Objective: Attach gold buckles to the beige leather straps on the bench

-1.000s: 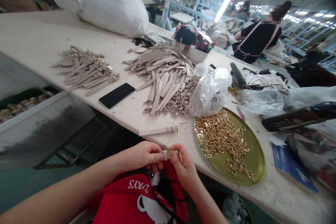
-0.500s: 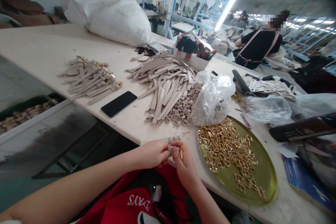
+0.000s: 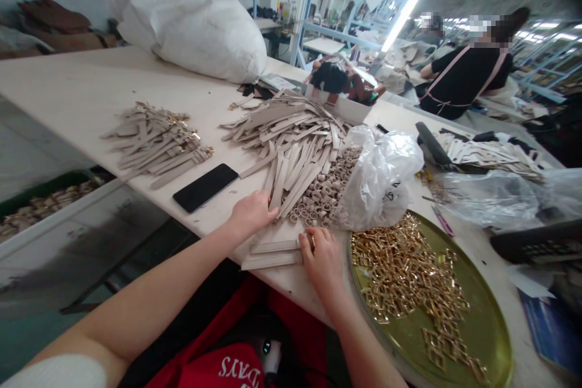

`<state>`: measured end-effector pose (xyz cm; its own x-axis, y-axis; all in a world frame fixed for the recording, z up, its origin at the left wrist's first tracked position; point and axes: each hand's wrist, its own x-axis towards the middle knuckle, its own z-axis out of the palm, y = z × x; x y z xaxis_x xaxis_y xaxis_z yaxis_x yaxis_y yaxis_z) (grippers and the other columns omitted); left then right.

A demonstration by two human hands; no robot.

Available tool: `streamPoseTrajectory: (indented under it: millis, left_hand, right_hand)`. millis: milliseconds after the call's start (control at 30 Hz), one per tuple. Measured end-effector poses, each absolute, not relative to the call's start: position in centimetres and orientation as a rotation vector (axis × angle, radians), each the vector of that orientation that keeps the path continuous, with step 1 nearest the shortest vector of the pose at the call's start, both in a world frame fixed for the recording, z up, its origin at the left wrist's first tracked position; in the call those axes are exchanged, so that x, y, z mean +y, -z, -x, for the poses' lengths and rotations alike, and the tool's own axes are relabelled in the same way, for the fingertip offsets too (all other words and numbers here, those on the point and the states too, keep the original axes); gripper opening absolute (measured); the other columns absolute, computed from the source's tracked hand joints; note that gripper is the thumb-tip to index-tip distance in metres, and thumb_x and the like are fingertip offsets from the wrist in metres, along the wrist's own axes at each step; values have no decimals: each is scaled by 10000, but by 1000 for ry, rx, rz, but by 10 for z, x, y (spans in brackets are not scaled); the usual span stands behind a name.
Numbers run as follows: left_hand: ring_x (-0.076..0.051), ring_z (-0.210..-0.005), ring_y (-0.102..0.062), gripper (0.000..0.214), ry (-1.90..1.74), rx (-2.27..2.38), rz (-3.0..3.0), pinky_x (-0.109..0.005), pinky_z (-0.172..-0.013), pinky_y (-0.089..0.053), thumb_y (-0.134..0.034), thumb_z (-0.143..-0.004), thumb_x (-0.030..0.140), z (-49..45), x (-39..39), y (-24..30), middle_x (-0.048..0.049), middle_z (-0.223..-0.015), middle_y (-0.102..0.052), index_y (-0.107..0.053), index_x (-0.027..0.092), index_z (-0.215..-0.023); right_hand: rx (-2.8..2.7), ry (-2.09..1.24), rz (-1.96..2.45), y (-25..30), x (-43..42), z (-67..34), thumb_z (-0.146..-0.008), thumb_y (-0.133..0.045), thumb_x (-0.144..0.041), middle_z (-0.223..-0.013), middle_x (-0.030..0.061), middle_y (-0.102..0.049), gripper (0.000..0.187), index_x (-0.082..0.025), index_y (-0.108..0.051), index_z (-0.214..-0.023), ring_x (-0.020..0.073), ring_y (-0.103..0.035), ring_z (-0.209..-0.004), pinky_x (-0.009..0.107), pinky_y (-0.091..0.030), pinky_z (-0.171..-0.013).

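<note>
At the lower edge of the strap pile (image 3: pixel 295 157), my left hand (image 3: pixel 252 215) has its thumb and fingers closed together by the strap ends and beige loops (image 3: pixel 313 197). What lies between those fingertips is hidden. My right hand (image 3: pixel 324 254) is bent over the ends of two beige straps (image 3: pixel 275 247) lying side by side near the table edge, its fingers curled round an end. The fingers hide most of that end. Right of this hand, a round gold tray (image 3: pixel 488 321) holds many gold buckles (image 3: pixel 395 260).
A black phone (image 3: pixel 205 187) lies left of the strap pile, with finished-looking buckled straps (image 3: pixel 159 139) beyond. A clear plastic bag (image 3: pixel 384 176) covers part of the loops. A big white sack (image 3: pixel 191 24) stands behind. Another person (image 3: pixel 468 76) sits at the far right.
My hands were together at the table edge over a strap with a gold buckle. The left has moved up to the pile; the right stays near the edge, over straps laid flat.
</note>
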<state>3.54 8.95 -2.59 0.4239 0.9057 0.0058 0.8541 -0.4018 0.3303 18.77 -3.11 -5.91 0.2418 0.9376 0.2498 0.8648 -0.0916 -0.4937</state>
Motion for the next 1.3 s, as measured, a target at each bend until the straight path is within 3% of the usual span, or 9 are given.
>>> streamPoseTrajectory:
  millis: [267, 433, 700, 800, 900, 967, 1067, 1167, 1300]
  left_hand:
    - [-175, -711, -567, 193, -600, 1539, -2349, -246, -598, -367, -408, -816, 314, -15, 71, -1, -44, -782, -613, -531, 176, -869]
    - [-137, -658, -554, 207, -952, 1490, -2137, -211, -595, -372, -534, -743, 381, 12, 43, -51, 1, -722, -611, -560, 183, -795]
    - [-60, -539, -475, 185, -1157, 1025, -1454, -164, -519, -353, -659, -633, 278, 45, 23, -90, 61, -589, -532, -512, 168, -652]
    - [-90, -612, -554, 214, -973, 913, -1240, -201, -590, -419, -622, -685, 318, 40, 7, -79, 20, -684, -613, -479, 164, -725]
    - [-98, -466, -528, 243, -502, 823, -937, -211, -470, -402, -574, -727, 362, 23, -13, -52, 16, -581, -584, -443, 164, -778]
    - [-65, -408, -463, 183, -343, 777, -713, -180, -420, -354, -546, -740, 272, 11, -23, -33, 30, -558, -544, -471, 153, -857]
    - [-58, -489, -487, 280, -269, 654, -479, -177, -465, -375, -530, -655, 80, -1, -28, -14, -3, -681, -553, -513, 122, -932]
    - [-65, -533, -499, 323, -244, 610, -389, -187, -496, -394, -516, -624, 36, -5, -23, -9, -20, -736, -544, -535, 108, -939]
    - [-75, -541, -497, 297, -223, 638, -349, -193, -504, -393, -500, -648, 57, -8, -15, -8, -31, -725, -540, -555, 94, -938]
  right_hand:
    - [-1500, -137, 1840, 52, -48, -201, -837, -430, -285, -996, 106, -576, 243, -150, -555, -996, 221, -500, -953, 377, -385, -838]
    - [-1530, -64, 1928, 39, -50, -216, -828, -433, -247, -940, 105, -582, 224, -137, -564, -972, 199, -542, -828, 329, -409, -753]
    - [-1604, -37, 2136, 44, -6, -212, -760, -545, -271, -708, 60, -594, 128, -174, -598, -695, 174, -544, -660, 279, -362, -624]
    - [-1587, -54, 2099, 47, -2, -214, -739, -542, -216, -710, 59, -583, 100, -172, -582, -658, 172, -533, -659, 284, -365, -632]
    - [-1562, -94, 2042, 44, -8, -221, -746, -524, -234, -732, 66, -574, 125, -168, -563, -648, 181, -525, -688, 301, -382, -662]
    - [-1540, -137, 2022, 40, -15, -224, -759, -517, -282, -701, 55, -571, 158, -166, -554, -658, 179, -524, -673, 303, -397, -655]
    - [-1332, -395, 1867, 32, -31, -222, -748, -541, -356, -680, 22, -572, 220, -154, -561, -834, 157, -526, -619, 285, -416, -599]
    - [-1066, -765, 1619, 24, -46, -211, -728, -578, -377, -726, -4, -578, 395, -188, -520, -1070, 139, -527, -641, 269, -419, -602]
    - [-875, -1034, 1522, 20, -58, -198, -729, -584, -388, -750, 7, -601, 274, -205, -619, -931, 125, -501, -634, 263, -409, -602]
